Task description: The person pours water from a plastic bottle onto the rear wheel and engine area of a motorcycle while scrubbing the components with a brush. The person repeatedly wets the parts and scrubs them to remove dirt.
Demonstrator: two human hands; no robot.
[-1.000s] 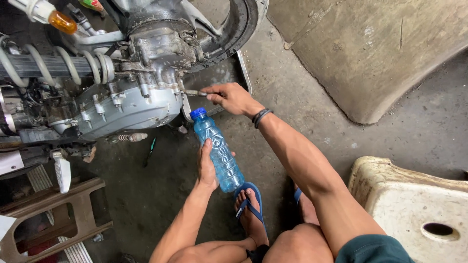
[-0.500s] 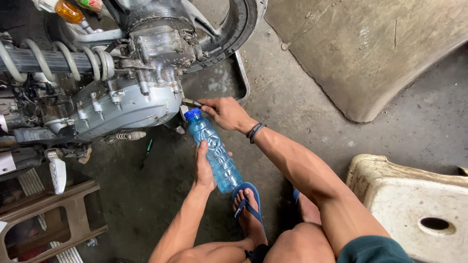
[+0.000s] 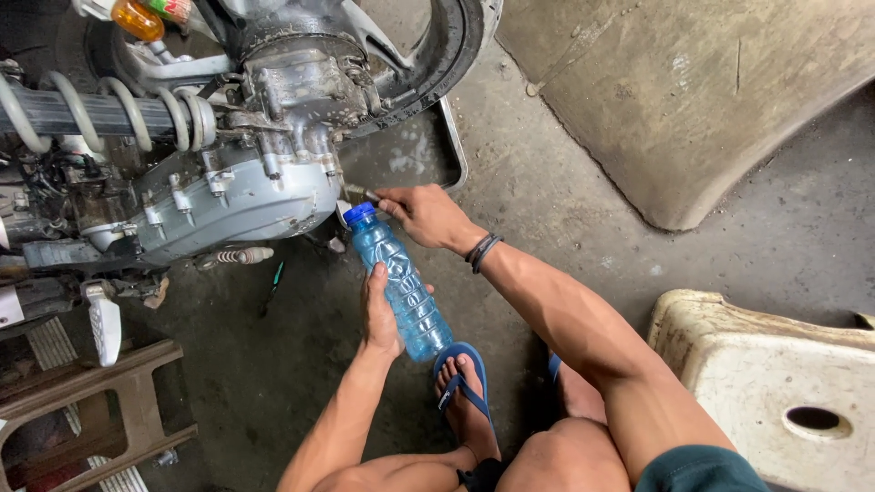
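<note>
Fingers of the left hand (image 3: 381,314) are wrapping a blue plastic bottle (image 3: 401,284) tilted under the grey engine casing (image 3: 237,200); right hand (image 3: 427,215) is pinching a small tool (image 3: 357,192) beside the tyre (image 3: 437,50) and metal tray (image 3: 401,150).

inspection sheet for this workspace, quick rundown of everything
surface: stained concrete floor
job's things: blue bottle tilted, cap near grey engine case; small metal part at the case
clutter: metal tray under wheel; wooden stool; white stool
hands: left hand grips the bottle; right hand pinches the metal part
cables: nothing seen
surroundings: coil spring, blue sandal
</note>
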